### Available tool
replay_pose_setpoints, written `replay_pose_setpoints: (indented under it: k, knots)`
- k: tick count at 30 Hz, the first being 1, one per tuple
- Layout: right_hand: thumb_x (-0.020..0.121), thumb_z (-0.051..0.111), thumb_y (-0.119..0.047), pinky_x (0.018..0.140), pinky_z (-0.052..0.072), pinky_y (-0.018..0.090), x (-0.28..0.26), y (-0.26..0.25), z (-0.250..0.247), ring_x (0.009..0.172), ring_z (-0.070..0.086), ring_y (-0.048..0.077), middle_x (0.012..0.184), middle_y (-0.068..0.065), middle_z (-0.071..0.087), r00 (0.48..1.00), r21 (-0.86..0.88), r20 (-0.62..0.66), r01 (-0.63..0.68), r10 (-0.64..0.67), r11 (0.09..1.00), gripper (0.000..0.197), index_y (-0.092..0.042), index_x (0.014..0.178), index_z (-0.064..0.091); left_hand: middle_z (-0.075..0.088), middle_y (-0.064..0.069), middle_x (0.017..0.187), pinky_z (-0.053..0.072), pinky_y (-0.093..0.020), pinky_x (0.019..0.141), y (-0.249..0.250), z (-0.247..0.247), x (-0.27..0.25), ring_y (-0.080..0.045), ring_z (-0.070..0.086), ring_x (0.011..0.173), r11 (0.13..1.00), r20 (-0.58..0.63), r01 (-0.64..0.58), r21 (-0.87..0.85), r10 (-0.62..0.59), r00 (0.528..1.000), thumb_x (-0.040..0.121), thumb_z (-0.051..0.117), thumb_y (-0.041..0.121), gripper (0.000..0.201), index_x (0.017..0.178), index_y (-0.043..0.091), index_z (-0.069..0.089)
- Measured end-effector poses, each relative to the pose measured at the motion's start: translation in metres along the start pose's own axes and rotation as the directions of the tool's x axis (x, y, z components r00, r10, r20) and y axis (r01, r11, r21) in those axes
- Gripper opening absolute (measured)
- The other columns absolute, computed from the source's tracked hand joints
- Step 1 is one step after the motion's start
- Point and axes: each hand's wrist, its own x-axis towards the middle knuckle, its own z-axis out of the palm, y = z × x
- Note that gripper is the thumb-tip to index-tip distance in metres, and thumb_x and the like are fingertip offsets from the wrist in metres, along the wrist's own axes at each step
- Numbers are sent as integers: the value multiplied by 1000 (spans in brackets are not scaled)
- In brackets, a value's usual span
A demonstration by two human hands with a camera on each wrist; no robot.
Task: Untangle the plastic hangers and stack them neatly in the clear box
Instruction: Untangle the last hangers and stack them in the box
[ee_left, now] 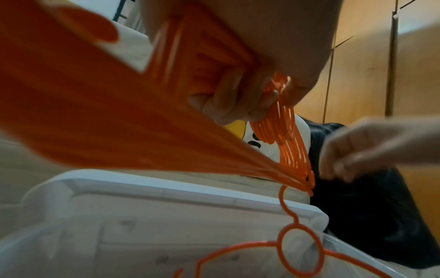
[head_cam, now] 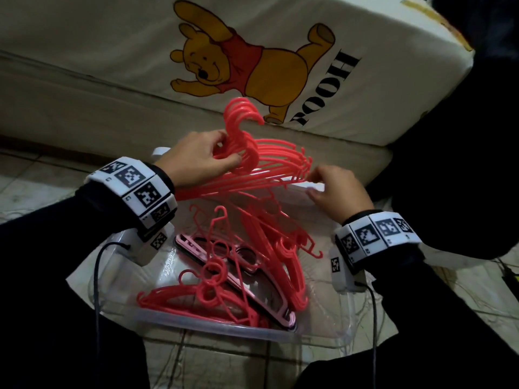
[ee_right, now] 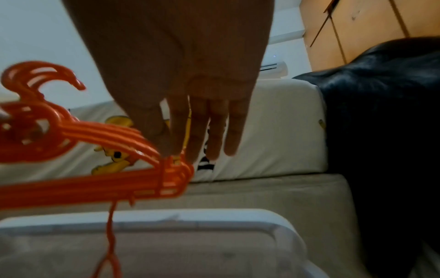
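Note:
My left hand (head_cam: 224, 155) grips a bundle of several red plastic hangers (head_cam: 269, 164) at their necks and holds it above the clear box (head_cam: 213, 327), hooks pointing away from me. The left wrist view shows that hand's fingers (ee_left: 238, 105) curled round the bundle (ee_left: 119, 122). My right hand (head_cam: 317, 183) is at the bundle's right end. Its fingers (ee_right: 214, 131) are nearly straight, with thumb and index tips touching the hanger ends (ee_right: 171, 180). More red hangers (head_cam: 213, 290) and pink ones (head_cam: 193, 245) lie crossed in the box.
A mattress with a yellow bear print (head_cam: 252, 66) lies just behind the box. A dark cloth (head_cam: 463, 136) covers its right end. The box sits on a tiled floor (head_cam: 33, 175), and black cables (head_cam: 97, 276) hang from both wrist units.

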Motion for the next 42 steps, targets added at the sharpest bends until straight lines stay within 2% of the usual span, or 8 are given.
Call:
replay_pose_setpoints:
  k: [5, 7, 12, 17, 22, 29, 37, 42]
  knots:
    - [85, 63, -37, 99, 41, 39, -4, -3, 34, 119, 52, 26, 125, 7, 59, 962, 0, 271, -39, 37, 999, 49, -14, 126, 48, 60, 14, 84, 40, -25, 73, -2, 0, 4, -5, 57, 79, 1000, 5, 13, 13, -13, 1000, 86, 60, 45, 28, 104, 24, 61]
    - [87, 61, -31, 96, 44, 40, -5, -6, 44, 115, 56, 26, 119, 8, 62, 963, 59, 269, -51, 33, 997, 41, -15, 122, 50, 59, 20, 81, 40, -20, 69, -1, -1, 4, 2, 56, 77, 1000, 12, 25, -1, -25, 1000, 84, 63, 45, 23, 100, 28, 60]
    - [86, 52, -16, 78, 47, 31, -12, -11, 51, 101, 62, 23, 104, 2, 68, 987, 80, 159, -33, 20, 996, 24, -25, 106, 60, 61, 19, 77, 42, -28, 72, -2, -4, 2, -8, 61, 79, 999, -25, 44, -15, -44, 999, 84, 59, 39, 10, 91, 32, 60]
    - [87, 56, -17, 84, 47, 38, -9, -18, 53, 102, 59, 27, 106, 9, 64, 980, 145, 186, 41, -68, 989, 17, -13, 103, 60, 64, 17, 81, 51, -43, 85, -5, -8, 2, -12, 62, 84, 993, -41, 116, -12, -116, 992, 70, 48, 53, 24, 86, 37, 58]
    - [88, 51, -18, 73, 44, 36, -9, -18, 52, 96, 60, 30, 106, 5, 60, 997, 4, 48, 68, -68, 998, 22, -27, 105, 63, 63, 16, 78, 51, -40, 84, -6, -9, 0, -12, 62, 82, 995, -35, 98, -6, -98, 995, 63, 45, 64, 32, 79, 39, 57]
    - [89, 52, -24, 87, 30, 37, -8, -20, 46, 105, 55, 26, 109, 3, 59, 980, -369, -5, 182, -198, 911, 22, -30, 105, 67, 59, 23, 73, 40, -25, 69, -2, -5, -5, -7, 59, 76, 1000, 33, 17, 4, -17, 999, 74, 59, 54, 13, 72, 42, 55]
    - [92, 47, -31, 94, 28, 39, -12, -31, 48, 105, 51, 24, 106, 2, 59, 964, -478, 127, 264, -232, 838, 25, -27, 104, 69, 66, 10, 84, 45, -25, 75, -5, -8, 3, -9, 63, 83, 993, -66, 28, -116, -36, 997, 84, 64, 34, 13, 93, 26, 62]
    - [89, 51, -39, 106, 19, 46, -12, -25, 20, 110, 51, 23, 106, 1, 58, 962, -326, 181, 255, -205, 910, 23, -32, 99, 69, 65, 12, 87, 43, -25, 77, -12, -13, 5, -6, 60, 85, 995, -73, 36, -93, -43, 996, 69, 66, 62, 46, 95, 25, 64]
